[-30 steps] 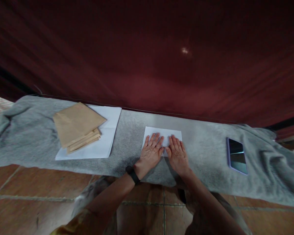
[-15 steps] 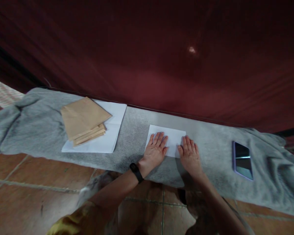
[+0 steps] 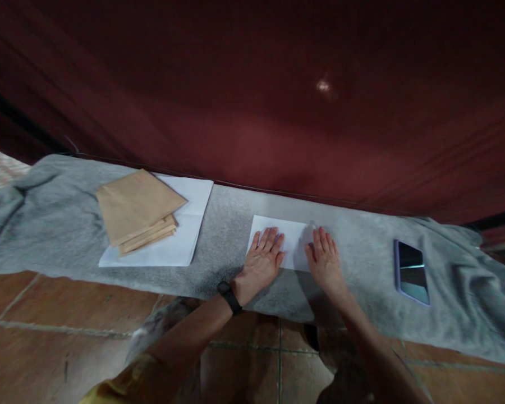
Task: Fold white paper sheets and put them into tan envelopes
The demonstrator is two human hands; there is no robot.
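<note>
A white sheet of paper (image 3: 292,235), apparently folded, lies on the grey cloth (image 3: 231,224) in front of me. My left hand (image 3: 263,261) rests flat on the sheet's left part, fingers apart, with a black band on the wrist. At the sheet's right edge is my right hand (image 3: 325,261), its fingers stretched out and the thumb spread. A shadow falls on the paper beside it; whether this palm touches the sheet I cannot tell. Neither hand grips anything.
To the left, several brown paper envelopes (image 3: 141,205) lie on larger white sheets (image 3: 193,210). A phone (image 3: 412,272) in a purple case lies at the right. A dark red upright panel (image 3: 252,140) borders the cloth's far side. Tiled floor (image 3: 67,303) shows below.
A shadow now covers the right part of the paper beside my right hand, which seems slightly raised. My left hand stays flat. The whole view has shifted a little.
</note>
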